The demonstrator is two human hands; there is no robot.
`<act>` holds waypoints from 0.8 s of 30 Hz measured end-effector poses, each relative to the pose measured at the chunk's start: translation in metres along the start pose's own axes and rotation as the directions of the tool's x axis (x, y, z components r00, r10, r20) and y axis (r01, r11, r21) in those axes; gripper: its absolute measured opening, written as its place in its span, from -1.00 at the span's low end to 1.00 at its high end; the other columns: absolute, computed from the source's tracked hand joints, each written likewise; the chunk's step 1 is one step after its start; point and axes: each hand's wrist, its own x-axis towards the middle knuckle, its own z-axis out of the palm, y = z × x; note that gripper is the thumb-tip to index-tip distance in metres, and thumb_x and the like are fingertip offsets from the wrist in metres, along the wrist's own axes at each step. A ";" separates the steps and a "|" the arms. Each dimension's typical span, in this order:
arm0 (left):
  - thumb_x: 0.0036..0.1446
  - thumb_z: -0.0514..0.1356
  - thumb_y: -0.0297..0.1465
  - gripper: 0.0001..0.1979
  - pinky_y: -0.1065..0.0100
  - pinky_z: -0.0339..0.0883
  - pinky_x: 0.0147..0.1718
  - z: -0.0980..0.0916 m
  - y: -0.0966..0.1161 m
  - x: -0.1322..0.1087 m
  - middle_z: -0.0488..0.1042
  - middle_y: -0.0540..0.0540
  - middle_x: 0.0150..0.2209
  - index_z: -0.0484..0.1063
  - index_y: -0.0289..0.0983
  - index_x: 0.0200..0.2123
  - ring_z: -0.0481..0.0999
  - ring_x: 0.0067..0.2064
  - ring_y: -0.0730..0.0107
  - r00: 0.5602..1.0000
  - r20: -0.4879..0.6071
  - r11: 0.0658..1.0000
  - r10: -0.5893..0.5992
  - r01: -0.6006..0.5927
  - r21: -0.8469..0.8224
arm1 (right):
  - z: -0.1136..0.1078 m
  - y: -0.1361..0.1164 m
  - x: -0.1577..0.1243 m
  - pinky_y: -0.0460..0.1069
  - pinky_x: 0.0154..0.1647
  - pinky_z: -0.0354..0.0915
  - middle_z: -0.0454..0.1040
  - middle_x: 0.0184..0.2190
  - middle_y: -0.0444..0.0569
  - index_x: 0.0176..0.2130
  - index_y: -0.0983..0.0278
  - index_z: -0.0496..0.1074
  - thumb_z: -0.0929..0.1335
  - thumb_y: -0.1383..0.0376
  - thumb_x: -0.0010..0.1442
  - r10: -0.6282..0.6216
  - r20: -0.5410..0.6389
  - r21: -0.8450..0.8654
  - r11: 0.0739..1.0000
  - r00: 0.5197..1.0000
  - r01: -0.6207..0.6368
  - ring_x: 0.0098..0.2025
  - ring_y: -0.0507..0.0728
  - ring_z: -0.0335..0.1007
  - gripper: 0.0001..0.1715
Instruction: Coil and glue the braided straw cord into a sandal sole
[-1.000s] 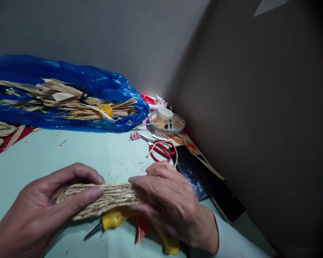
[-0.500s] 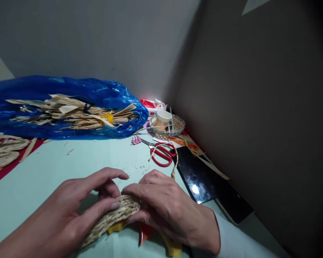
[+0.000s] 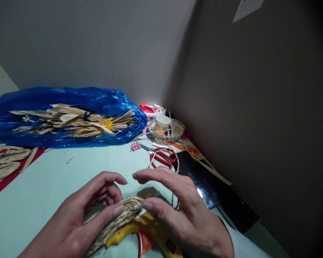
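Note:
A coiled mat of braided straw (image 3: pixel 117 219) stands on edge at the near side of the pale green table (image 3: pixel 56 179). My left hand (image 3: pixel 78 222) grips it, thumb pressed on the near face and fingers curled over the top. My right hand (image 3: pixel 183 215) meets it at the right end, thumb on the braid and the other fingers lifted and arched above it. A loose braid tail (image 3: pixel 174 163) runs from the mat toward the scissors. A yellow and orange glue gun (image 3: pixel 148 233) lies under the mat.
A blue plastic bag (image 3: pixel 70 104) with bundled dry straw strips (image 3: pixel 78 120) lies at the back. Red-handled scissors (image 3: pixel 164 159), a pink binder clip (image 3: pixel 136 146), a small woven basket (image 3: pixel 174 130) holding a paper cup (image 3: pixel 162 123), a black slab (image 3: pixel 204 182) and braided coils (image 3: pixel 2 163) sit around. Walls close the back and right.
The mat has been turned more end-on. My right hand's fingers have lifted off it, leaving the thumb on it. The glue gun under it shows more. The camera tilted down a little.

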 end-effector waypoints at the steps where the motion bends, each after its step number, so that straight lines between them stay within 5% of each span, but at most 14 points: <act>1: 0.06 0.40 0.03 -0.63 0.53 0.49 -0.36 0.001 -0.001 -0.001 0.54 0.04 -0.39 0.57 0.01 -0.14 0.58 -0.34 0.32 1.000 -0.002 1.000 0.008 -0.008 0.007 | 0.001 0.000 0.001 -0.11 0.05 0.38 0.68 -0.08 0.07 0.05 0.44 0.58 0.42 0.30 0.38 0.011 -0.002 0.017 1.000 1.000 -0.011 -0.04 0.09 0.58 -0.68; 15: 0.08 0.33 -0.04 -0.80 0.66 0.44 -0.12 0.006 0.002 -0.007 0.71 0.13 -0.21 0.68 0.07 -0.29 0.65 -0.11 0.32 0.988 -0.143 0.990 0.051 -0.031 0.136 | 0.006 0.005 0.000 -0.01 -0.11 0.35 0.63 -0.29 0.04 -0.14 0.45 0.59 0.41 0.44 0.36 -0.046 0.023 -0.015 0.999 0.999 0.047 -0.24 0.08 0.46 -0.88; 24: 0.07 0.35 -0.03 -0.77 0.58 0.48 -0.32 0.008 0.004 -0.008 0.64 0.08 -0.34 0.60 -0.02 -0.35 0.57 -0.26 0.33 0.989 -0.133 0.990 0.066 -0.048 0.132 | 0.009 0.006 -0.002 0.01 -0.14 0.34 0.63 -0.31 0.06 -0.14 0.46 0.56 0.37 0.56 0.32 -0.166 -0.003 -0.055 0.985 0.986 0.166 -0.28 0.09 0.44 -0.83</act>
